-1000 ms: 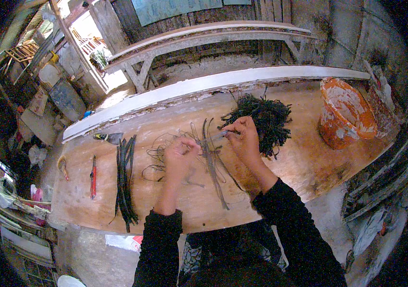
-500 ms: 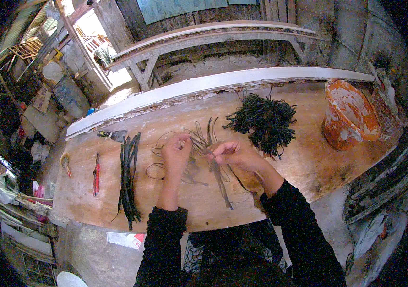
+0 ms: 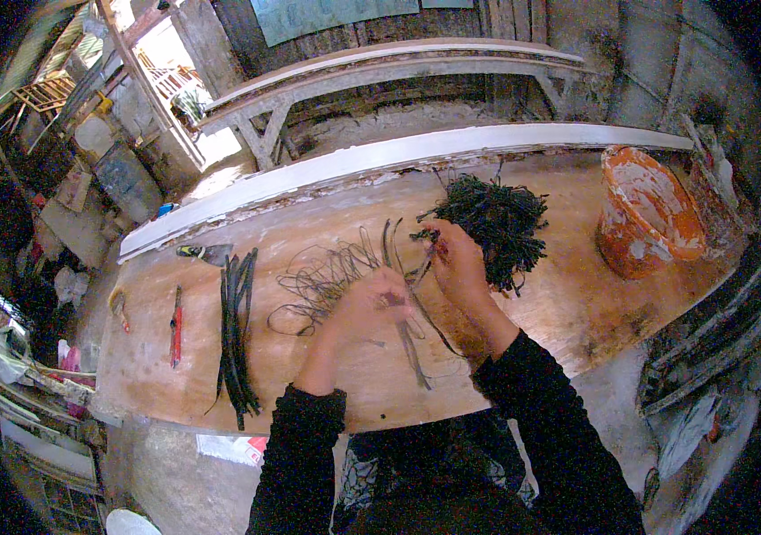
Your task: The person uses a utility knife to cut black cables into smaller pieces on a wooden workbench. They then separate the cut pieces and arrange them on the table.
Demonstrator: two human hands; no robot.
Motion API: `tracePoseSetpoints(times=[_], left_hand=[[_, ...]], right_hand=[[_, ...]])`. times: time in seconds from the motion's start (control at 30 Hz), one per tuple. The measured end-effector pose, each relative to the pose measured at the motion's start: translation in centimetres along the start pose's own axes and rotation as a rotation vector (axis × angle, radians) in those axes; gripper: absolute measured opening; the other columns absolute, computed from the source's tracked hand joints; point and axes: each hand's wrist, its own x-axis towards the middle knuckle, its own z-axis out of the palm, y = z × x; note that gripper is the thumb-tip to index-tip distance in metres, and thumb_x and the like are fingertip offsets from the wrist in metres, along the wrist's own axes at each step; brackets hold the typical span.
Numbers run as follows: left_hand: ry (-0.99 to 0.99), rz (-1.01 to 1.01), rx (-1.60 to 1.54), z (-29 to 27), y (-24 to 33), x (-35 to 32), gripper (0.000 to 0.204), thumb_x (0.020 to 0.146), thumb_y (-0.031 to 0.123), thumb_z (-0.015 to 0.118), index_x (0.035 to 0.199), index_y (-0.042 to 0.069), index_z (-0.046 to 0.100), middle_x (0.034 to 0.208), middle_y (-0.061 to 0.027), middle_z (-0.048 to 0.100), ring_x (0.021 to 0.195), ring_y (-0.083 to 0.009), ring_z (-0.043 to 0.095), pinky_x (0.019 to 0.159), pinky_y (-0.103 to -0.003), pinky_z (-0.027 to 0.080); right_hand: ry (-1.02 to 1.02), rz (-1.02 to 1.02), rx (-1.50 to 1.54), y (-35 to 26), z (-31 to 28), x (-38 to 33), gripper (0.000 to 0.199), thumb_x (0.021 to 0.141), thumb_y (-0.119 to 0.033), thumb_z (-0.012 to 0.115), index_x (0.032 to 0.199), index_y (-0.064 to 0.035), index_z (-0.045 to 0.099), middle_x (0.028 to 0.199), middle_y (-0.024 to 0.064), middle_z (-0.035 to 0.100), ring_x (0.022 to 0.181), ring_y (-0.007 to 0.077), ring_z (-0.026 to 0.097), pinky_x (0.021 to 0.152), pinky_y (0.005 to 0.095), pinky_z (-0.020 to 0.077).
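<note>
My right hand (image 3: 459, 259) is closed in a pinch on a thin dark strip (image 3: 423, 237), at the left edge of a heap of black knotted strips (image 3: 492, 218). Left of it, my left hand (image 3: 378, 299) is smeared by motion, and its fingers and anything in them cannot be made out. Beside and behind that hand lies a tangle of thin looped cord (image 3: 313, 281). A few loose dark strips (image 3: 416, 361) stretch across the tabletop between the two hands. Farther left, a bundle of long black strips (image 3: 238, 348) lies lengthwise.
On the wooden table (image 3: 153, 383) are a red-handled cutter (image 3: 176, 332), a putty knife (image 3: 209, 254) and a small curved piece (image 3: 119, 308). A paint-smeared orange bucket (image 3: 648, 218) stands at the right. A long white board (image 3: 380, 160) runs along the far edge, with a bench (image 3: 398, 67) beyond.
My right hand has moved up and right to the black heap with a strip. My left hand has moved right and nearer, uncovering more of the looped cord.
</note>
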Motion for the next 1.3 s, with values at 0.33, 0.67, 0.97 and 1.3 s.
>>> tracePoseSetpoints(times=[0.33,0.67,0.97,1.3], left_hand=[[0.724,-0.329,0.383,-4.2,-2.0,-0.5,0.008,0.063,0.005,0.064,0.067,0.002,0.058,0.069,-0.0061,0.055,0.068,-0.0156,0.053,0.058,-0.024,0.041],[0.643,-0.305,0.098,-3.1,-3.3,-0.8,0.004,0.068,0.003,0.060,0.071,0.003,0.060,0.075,-0.0063,0.056,0.064,-0.0134,0.052,0.059,-0.025,0.040],[0.176,-0.129,0.053,0.0,-0.3,0.3,0.008,0.070,0.000,0.056,0.076,0.005,0.055,0.076,-0.0039,0.049,0.069,-0.0121,0.049,0.059,-0.023,0.041],[0.434,-0.316,-0.217,0.0,-0.9,-0.2,0.009,0.069,0.006,0.060,0.075,0.003,0.054,0.068,-0.0020,0.050,0.059,-0.0112,0.049,0.054,-0.023,0.040]], right_hand=[[-0.370,-0.235,0.506,-2.3,0.5,-1.5,0.012,0.068,-0.011,0.062,0.079,-0.0064,0.061,0.092,0.0050,0.046,0.091,0.0164,0.043,0.077,0.0291,0.0356],[-0.719,0.166,1.047,-3.4,0.3,-2.2,0.009,0.070,-0.013,0.062,0.072,-0.0043,0.060,0.078,0.0025,0.055,0.078,0.0132,0.051,0.068,0.0251,0.0402],[-0.178,0.224,0.662,-1.3,0.9,-1.2,0.007,0.068,0.002,0.056,0.070,-0.0033,0.053,0.066,-0.0002,0.049,0.063,0.0087,0.045,0.060,0.0231,0.0373],[0.084,0.080,0.366,0.5,0.6,0.3,0.008,0.065,-0.001,0.061,0.070,-0.0056,0.058,0.062,0.0009,0.045,0.065,0.0109,0.042,0.060,0.0241,0.0369]])
